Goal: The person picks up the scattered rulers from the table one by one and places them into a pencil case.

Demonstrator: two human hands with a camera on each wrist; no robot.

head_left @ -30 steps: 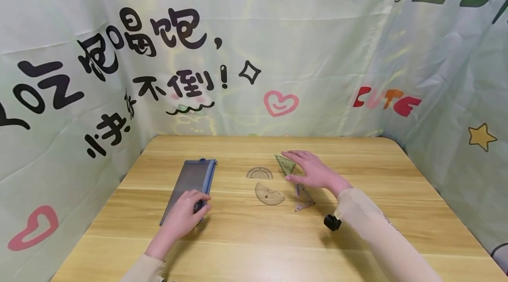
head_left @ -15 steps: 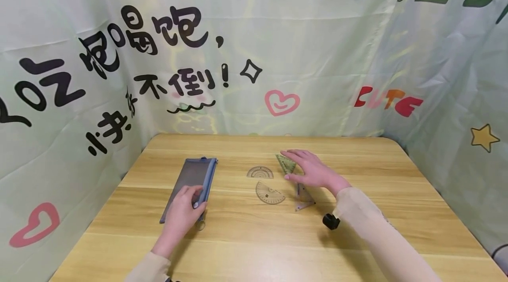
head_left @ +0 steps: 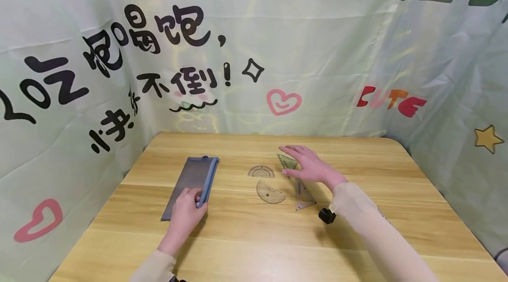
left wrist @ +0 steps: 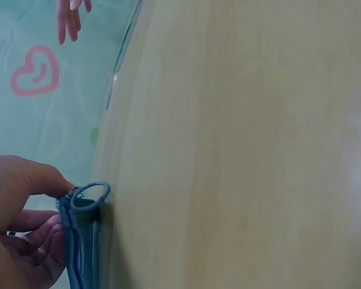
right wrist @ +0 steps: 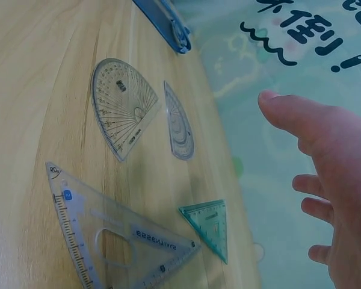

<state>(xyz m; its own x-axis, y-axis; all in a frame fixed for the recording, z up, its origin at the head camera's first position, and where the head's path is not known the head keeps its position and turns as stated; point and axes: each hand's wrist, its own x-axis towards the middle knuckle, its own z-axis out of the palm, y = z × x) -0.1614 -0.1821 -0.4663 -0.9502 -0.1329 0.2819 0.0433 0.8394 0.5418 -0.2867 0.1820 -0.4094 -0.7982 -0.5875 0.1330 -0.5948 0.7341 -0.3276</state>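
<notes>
A blue mesh zip pouch (head_left: 194, 171) lies on the left of the table. My left hand (head_left: 185, 209) grips its near right edge; in the left wrist view, thumb and fingers pinch the zipper end (left wrist: 78, 235) beside a small ring (left wrist: 91, 196). With spread fingers, my right hand (head_left: 311, 166) hovers above a small green set square (head_left: 286, 161), holding nothing. Just below that hand lies a larger clear set square (head_left: 304, 202). Two clear protractors, one half-round (head_left: 261, 171) and one turned at an angle (head_left: 270, 193), rest between the hands.
The wooden table (head_left: 254, 238) ends at a printed cloth (head_left: 317, 65) behind, with more cloth on both sides. A small black device (head_left: 327, 216) sits at my right wrist.
My left hand has shifted slightly and now grips the pouch's zipper edge; the ring visible half a second ago is hidden in the head view. The right hand has risen a little.
</notes>
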